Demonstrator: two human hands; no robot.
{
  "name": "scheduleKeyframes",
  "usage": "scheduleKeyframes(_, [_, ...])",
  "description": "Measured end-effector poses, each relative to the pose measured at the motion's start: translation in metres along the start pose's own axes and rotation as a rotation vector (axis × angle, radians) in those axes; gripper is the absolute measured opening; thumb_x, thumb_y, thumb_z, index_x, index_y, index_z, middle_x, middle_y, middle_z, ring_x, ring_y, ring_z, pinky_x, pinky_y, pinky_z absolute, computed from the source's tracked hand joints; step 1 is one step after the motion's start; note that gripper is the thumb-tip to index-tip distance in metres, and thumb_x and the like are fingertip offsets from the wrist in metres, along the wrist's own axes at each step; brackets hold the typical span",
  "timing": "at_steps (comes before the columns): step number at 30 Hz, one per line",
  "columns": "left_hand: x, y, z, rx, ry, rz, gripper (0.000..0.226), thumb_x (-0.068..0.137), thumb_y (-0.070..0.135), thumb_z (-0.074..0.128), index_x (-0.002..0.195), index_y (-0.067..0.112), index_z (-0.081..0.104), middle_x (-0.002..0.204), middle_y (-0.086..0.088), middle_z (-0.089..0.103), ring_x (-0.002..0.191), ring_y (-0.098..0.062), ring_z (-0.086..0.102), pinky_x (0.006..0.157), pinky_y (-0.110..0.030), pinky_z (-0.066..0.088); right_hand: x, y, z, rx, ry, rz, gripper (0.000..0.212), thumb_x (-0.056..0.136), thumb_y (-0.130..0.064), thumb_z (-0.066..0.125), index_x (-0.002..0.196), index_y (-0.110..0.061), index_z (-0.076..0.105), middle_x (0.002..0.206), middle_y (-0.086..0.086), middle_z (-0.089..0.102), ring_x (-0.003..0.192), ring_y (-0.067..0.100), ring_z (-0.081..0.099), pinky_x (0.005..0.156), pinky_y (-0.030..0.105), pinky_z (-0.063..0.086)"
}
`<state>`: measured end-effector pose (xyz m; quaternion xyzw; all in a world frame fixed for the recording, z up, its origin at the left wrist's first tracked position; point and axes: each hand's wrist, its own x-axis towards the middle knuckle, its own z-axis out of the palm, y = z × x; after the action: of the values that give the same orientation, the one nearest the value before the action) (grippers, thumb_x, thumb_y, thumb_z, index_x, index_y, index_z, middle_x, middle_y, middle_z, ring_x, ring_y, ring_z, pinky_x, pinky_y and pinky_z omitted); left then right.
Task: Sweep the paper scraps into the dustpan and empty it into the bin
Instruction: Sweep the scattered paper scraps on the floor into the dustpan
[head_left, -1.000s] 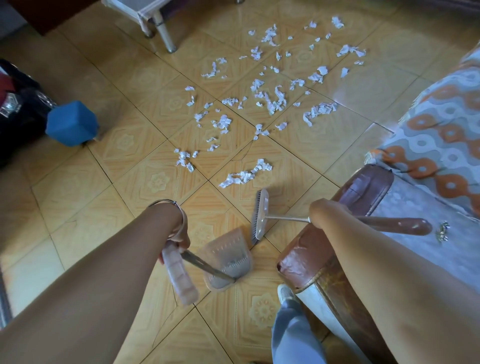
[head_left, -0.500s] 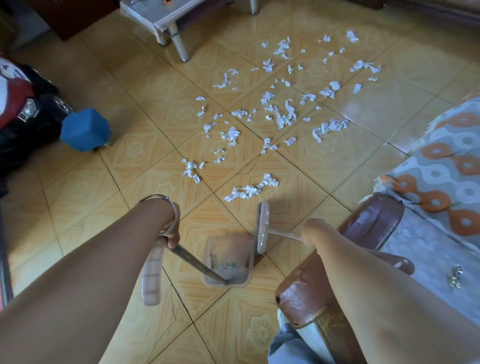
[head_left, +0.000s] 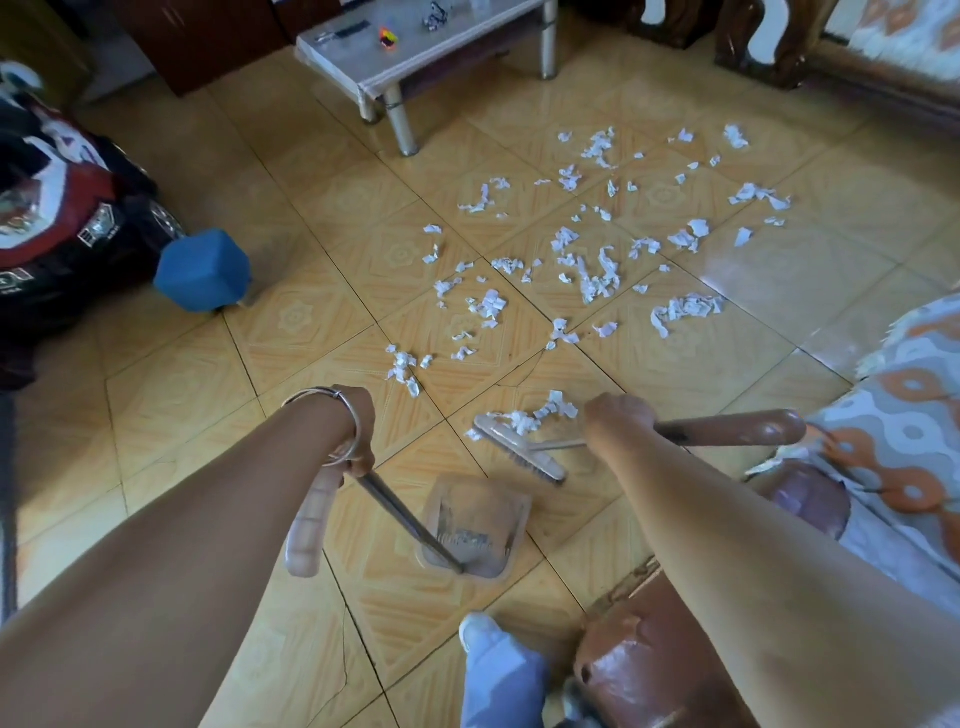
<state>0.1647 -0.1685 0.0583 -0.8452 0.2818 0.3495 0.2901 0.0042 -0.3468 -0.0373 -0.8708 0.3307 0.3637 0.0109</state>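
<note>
From the head view, your left hand (head_left: 358, 447) is closed around the dustpan handle (head_left: 311, 519), with its metal rod running down to the clear dustpan (head_left: 475, 525), which sits flat on the tiled floor (head_left: 311, 322) just in front of your foot. Your right hand (head_left: 615, 421) grips the brush handle (head_left: 727, 428); its fingers are hidden behind the wrist, so the wrap looks tight but you can't confirm it. The brush head (head_left: 519, 454) rests on the floor just beyond the dustpan, touching a small clump of paper scraps (head_left: 540, 415). The rest of the scraps (head_left: 587, 270) lie scattered further out, between the brush and the low desk (head_left: 415, 47). A blue block (head_left: 202, 270) sits to the left
</note>
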Motion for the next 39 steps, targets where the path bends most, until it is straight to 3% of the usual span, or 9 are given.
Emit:
scheduleKeyframes(3, [0.016, -0.018, -0.003, -0.143, 0.066, 0.068, 0.01, 0.077, 0.006, 0.068, 0.079, 0.012, 0.06, 0.082, -0.006, 0.067, 0.053, -0.016, 0.06, 0.056, -0.024, 0.053, 0.012, -0.017, -0.016, -0.081, 0.028, -0.049, 0.038, 0.091, -0.008, 0.052, 0.129, -0.011, 0.052, 0.129, 0.002, 0.055, 0.121, 0.022, 0.054, 0.09, 0.03, 0.047])
scheduleKeyframes(6, [0.026, -0.031, -0.009, -0.281, 0.132, 0.118, 0.011, 0.074, 0.006, 0.067, 0.078, 0.016, 0.062, 0.09, -0.006, 0.071, 0.043, -0.011, 0.061, 0.054, -0.024, 0.054, 0.028, -0.041, -0.036, -0.105, 0.038, -0.076, 0.036, 0.09, -0.009, 0.054, 0.126, -0.012, 0.055, 0.125, 0.002, 0.059, 0.116, 0.021, 0.058, 0.088, 0.03, 0.048])
scheduleKeyframes(10, [0.039, -0.036, -0.008, -0.353, 0.191, 0.156, 0.022, 0.072, 0.007, 0.07, 0.09, 0.015, 0.061, 0.106, -0.012, 0.07, 0.071, -0.023, 0.067, 0.068, -0.033, 0.06, 0.048, -0.062, -0.052, -0.155, 0.052, -0.088, 0.034, 0.09, -0.008, 0.052, 0.123, -0.01, 0.056, 0.122, 0.002, 0.061, 0.112, 0.021, 0.06, 0.088, 0.03, 0.049])
scheduleKeyframes(14, [0.056, -0.045, -0.008, -0.552, 0.209, 0.16, 0.025, 0.069, 0.003, 0.067, 0.092, 0.01, 0.069, 0.098, -0.008, 0.069, 0.066, -0.026, 0.072, 0.051, -0.027, 0.057, 0.067, -0.071, -0.066, -0.16, 0.036, -0.082, 0.034, 0.088, -0.006, 0.053, 0.122, -0.011, 0.057, 0.12, 0.001, 0.062, 0.11, 0.021, 0.062, 0.086, 0.03, 0.049])
scheduleKeyframes(18, [0.069, -0.047, -0.016, -0.722, 0.207, 0.168, 0.024, 0.072, -0.001, 0.062, 0.095, 0.005, 0.062, 0.096, -0.007, 0.064, 0.054, -0.024, 0.065, 0.06, -0.033, 0.058, 0.088, -0.075, -0.078, -0.152, 0.028, -0.095, 0.034, 0.089, -0.008, 0.052, 0.122, -0.011, 0.057, 0.122, 0.001, 0.061, 0.112, 0.023, 0.061, 0.085, 0.031, 0.048])
scheduleKeyframes(21, [0.076, -0.048, -0.028, -0.77, 0.199, 0.178, 0.015, 0.075, -0.003, 0.058, 0.086, 0.006, 0.056, 0.089, -0.008, 0.062, 0.046, -0.022, 0.061, 0.052, -0.029, 0.052, 0.109, -0.081, -0.086, -0.151, 0.001, -0.112, 0.034, 0.088, -0.008, 0.054, 0.121, -0.011, 0.059, 0.12, 0.001, 0.062, 0.11, 0.023, 0.062, 0.08, 0.029, 0.049])
scheduleKeyframes(27, [0.103, -0.043, -0.064, -0.824, 0.147, 0.165, 0.024, 0.078, -0.004, 0.053, 0.07, 0.019, 0.048, 0.087, -0.013, 0.062, 0.041, -0.022, 0.057, 0.034, -0.019, 0.038, 0.158, -0.079, -0.107, -0.227, -0.004, -0.2, 0.034, 0.091, -0.008, 0.052, 0.125, -0.01, 0.057, 0.125, 0.003, 0.06, 0.114, 0.022, 0.06, 0.086, 0.03, 0.049])
scheduleKeyframes(36, [0.149, -0.022, -0.138, -0.832, 0.05, 0.076, 0.037, 0.079, 0.002, 0.064, 0.102, 0.024, 0.046, 0.088, -0.005, 0.058, 0.043, -0.017, 0.055, 0.04, -0.024, 0.045, 0.243, -0.04, -0.158, -0.191, -0.005, -0.122, 0.037, 0.094, -0.013, 0.048, 0.13, -0.013, 0.054, 0.131, 0.003, 0.058, 0.121, 0.022, 0.055, 0.094, 0.035, 0.046])
scheduleKeyframes(39, [0.163, -0.02, -0.158, -0.832, 0.059, 0.049, 0.025, 0.079, 0.0, 0.063, 0.095, 0.016, 0.053, 0.081, -0.003, 0.057, 0.039, -0.014, 0.053, 0.036, -0.02, 0.041, 0.268, -0.03, -0.169, -0.161, 0.011, -0.088, 0.038, 0.097, -0.018, 0.046, 0.134, -0.015, 0.049, 0.135, 0.002, 0.055, 0.125, 0.022, 0.052, 0.099, 0.035, 0.045])
